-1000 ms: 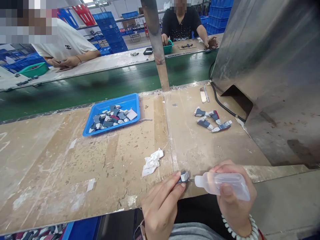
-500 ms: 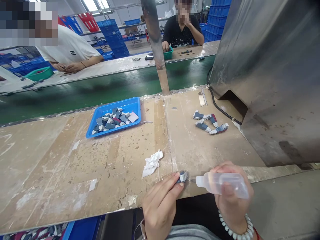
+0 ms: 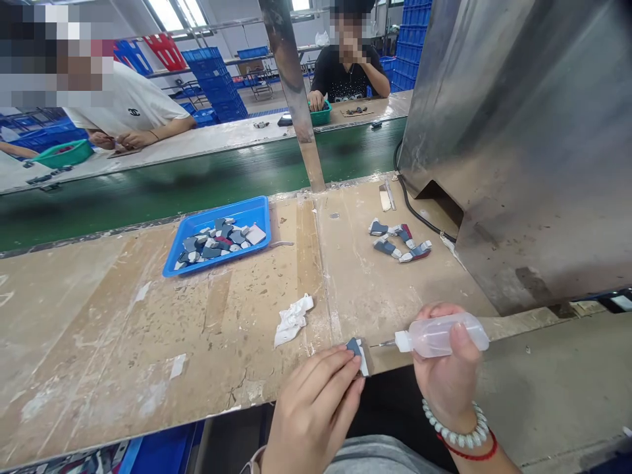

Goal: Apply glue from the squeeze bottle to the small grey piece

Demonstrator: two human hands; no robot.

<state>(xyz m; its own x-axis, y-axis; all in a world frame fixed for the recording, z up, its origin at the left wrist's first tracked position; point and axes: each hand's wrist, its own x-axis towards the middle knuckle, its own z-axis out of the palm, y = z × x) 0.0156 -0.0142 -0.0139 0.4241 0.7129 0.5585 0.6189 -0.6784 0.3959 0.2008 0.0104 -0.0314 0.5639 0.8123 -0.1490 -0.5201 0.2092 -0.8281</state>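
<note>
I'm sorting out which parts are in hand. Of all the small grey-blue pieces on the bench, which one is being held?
The piece pinched in the left hand at the bench's near edge; the rest lie loose.

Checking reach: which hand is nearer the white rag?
Left. The left hand sits just below and right of the rag, pinching a small part. The right hand is farther right, holding the bottle.
</note>
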